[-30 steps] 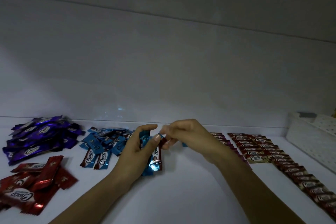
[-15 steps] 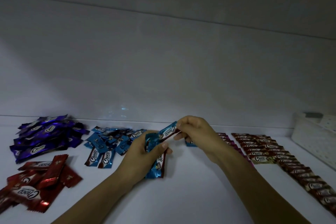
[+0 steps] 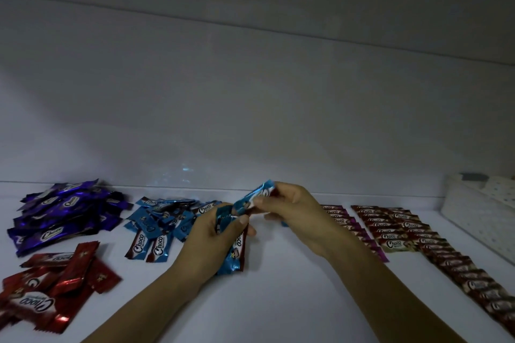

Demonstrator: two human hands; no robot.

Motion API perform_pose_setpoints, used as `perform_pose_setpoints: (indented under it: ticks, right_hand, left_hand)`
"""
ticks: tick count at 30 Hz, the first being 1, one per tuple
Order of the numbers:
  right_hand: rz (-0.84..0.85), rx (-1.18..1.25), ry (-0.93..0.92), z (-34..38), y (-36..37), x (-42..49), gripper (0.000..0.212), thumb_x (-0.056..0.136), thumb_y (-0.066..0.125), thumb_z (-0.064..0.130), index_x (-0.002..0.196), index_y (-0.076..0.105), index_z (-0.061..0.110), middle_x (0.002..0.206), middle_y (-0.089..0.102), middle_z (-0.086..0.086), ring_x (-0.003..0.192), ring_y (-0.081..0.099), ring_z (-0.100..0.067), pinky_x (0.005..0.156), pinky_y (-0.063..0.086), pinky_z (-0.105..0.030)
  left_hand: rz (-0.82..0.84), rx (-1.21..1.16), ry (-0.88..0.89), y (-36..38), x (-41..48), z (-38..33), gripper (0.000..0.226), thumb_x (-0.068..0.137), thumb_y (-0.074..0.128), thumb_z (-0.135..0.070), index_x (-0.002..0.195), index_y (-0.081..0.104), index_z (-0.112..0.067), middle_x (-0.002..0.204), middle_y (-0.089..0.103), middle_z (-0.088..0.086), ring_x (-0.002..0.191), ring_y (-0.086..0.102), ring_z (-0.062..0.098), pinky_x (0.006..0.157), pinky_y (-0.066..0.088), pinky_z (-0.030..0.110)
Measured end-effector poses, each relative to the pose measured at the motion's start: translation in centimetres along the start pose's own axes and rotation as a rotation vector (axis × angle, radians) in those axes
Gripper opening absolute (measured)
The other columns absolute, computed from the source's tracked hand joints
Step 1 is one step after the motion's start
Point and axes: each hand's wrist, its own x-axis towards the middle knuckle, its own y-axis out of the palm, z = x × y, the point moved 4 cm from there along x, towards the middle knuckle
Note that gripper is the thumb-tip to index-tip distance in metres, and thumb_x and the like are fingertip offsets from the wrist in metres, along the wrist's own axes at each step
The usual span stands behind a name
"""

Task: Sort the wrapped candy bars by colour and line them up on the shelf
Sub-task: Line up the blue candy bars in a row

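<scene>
My left hand (image 3: 211, 239) grips a small stack of light-blue candy bars (image 3: 235, 256) above the white shelf (image 3: 278, 301). Just above it, my right hand (image 3: 295, 211) pinches a single light-blue bar (image 3: 255, 196), tilted up to the right. A loose pile of blue bars (image 3: 158, 220) lies left of my hands. Further left are a purple pile (image 3: 64, 211) and, nearer the front, a red pile (image 3: 53, 284). To the right, dark-red bars (image 3: 390, 231) lie in neat rows, and a line of them (image 3: 473, 284) runs toward the front right.
A white perforated basket (image 3: 482, 214) stands at the far right against the back wall. A narrow row with magenta edges (image 3: 359, 231) lies partly hidden behind my right wrist.
My right hand has drawn one blue bar out of the stack in my left hand and lifted it slightly up and to the right. The view has shifted a little.
</scene>
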Motion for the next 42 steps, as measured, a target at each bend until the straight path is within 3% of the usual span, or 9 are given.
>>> perform_pose_setpoints:
  ticks: [2,4,10,14,19,30,33,37,42]
  right_hand:
    - [-0.161,0.028,0.016,0.2,-1.4,0.2,0.005,0.083,0.066,0.013,0.080,0.066,0.017,0.076,0.073,0.005,0.074,0.068,-0.007,0.070,0.050,-0.021]
    - [-0.269,-0.219,0.023,0.4,-3.7,0.2,0.010,0.079,0.068,0.011,0.075,0.062,0.017,0.068,0.068,0.005,0.068,0.065,-0.011,0.064,0.050,-0.025]
    - [-0.246,-0.945,0.154,-1.1,-8.4,-0.3,0.011,0.080,0.074,0.032,0.087,0.067,0.026,0.076,0.061,0.014,0.079,0.058,-0.009,0.081,0.044,-0.029]
    - [-0.185,-1.027,0.168,-1.9,-8.4,-0.2,0.009,0.083,0.070,0.037,0.087,0.074,0.031,0.083,0.065,0.017,0.083,0.055,-0.006,0.094,0.036,-0.032]
    - [-0.166,-1.099,0.076,-2.6,-7.1,0.0,0.012,0.079,0.073,0.036,0.090,0.075,0.030,0.096,0.070,0.013,0.087,0.050,-0.006,0.085,0.021,-0.028]
    - [-0.211,-1.181,0.026,-2.9,-6.7,0.2,0.014,0.081,0.072,0.031,0.095,0.072,0.027,0.096,0.068,0.009,0.094,0.058,-0.011,0.090,0.030,-0.029]
    - [-0.259,-0.728,0.012,-1.3,-5.6,0.0,0.012,0.085,0.070,0.028,0.090,0.070,0.018,0.087,0.070,0.004,0.084,0.064,-0.014,0.086,0.048,-0.032]
    - [0.152,-0.205,0.178,0.2,1.2,-0.9,0.033,0.080,0.068,0.049,0.094,0.065,0.020,0.084,0.074,-0.001,0.071,0.070,-0.013,0.065,0.053,-0.029]
    - [0.168,0.047,0.153,-0.8,6.5,-1.6,0.009,0.086,0.067,0.005,0.092,0.061,0.008,0.071,0.071,-0.005,0.058,0.067,-0.017,0.059,0.055,-0.024]
  left_hand:
    - [-0.015,0.175,0.096,-0.2,0.0,-0.3,0.014,0.094,0.057,-0.018,0.084,0.064,-0.025,0.078,0.072,-0.011,0.075,0.063,0.002,0.071,0.048,0.017]
    - [0.007,0.401,0.217,0.0,-0.2,-0.7,0.016,0.094,0.057,-0.020,0.086,0.057,-0.034,0.073,0.068,-0.016,0.076,0.062,-0.003,0.068,0.047,0.011]
    - [0.130,0.650,0.335,0.9,-0.5,-0.4,0.014,0.094,0.056,-0.033,0.107,0.060,-0.032,0.087,0.066,-0.018,0.072,0.056,-0.004,0.064,0.042,0.010]
    - [0.137,0.590,0.311,1.0,-0.4,-0.2,0.010,0.093,0.059,-0.027,0.102,0.060,-0.032,0.077,0.065,-0.020,0.069,0.057,-0.009,0.058,0.039,0.007]
    - [0.131,0.587,0.305,0.9,-0.3,-0.2,0.012,0.093,0.060,-0.026,0.098,0.057,-0.036,0.080,0.066,-0.017,0.075,0.056,-0.013,0.062,0.040,0.005]
    - [0.088,0.496,0.274,0.7,-0.3,-0.1,0.015,0.091,0.062,-0.020,0.093,0.057,-0.035,0.068,0.065,-0.015,0.062,0.058,-0.006,0.056,0.040,0.007]
    - [-0.083,0.328,0.250,0.0,-0.1,-0.6,0.020,0.089,0.063,-0.019,0.088,0.057,-0.037,0.065,0.065,-0.013,0.058,0.060,0.001,0.053,0.042,0.008]
    - [-0.365,0.084,0.181,-2.1,0.6,-1.0,0.014,0.091,0.062,-0.012,0.087,0.059,-0.025,0.072,0.066,-0.008,0.068,0.062,-0.004,0.060,0.044,0.006]
    - [-0.406,-0.193,0.031,-2.7,0.9,-0.4,0.010,0.095,0.055,-0.017,0.087,0.061,-0.013,0.073,0.065,0.006,0.061,0.061,0.004,0.056,0.049,0.016]
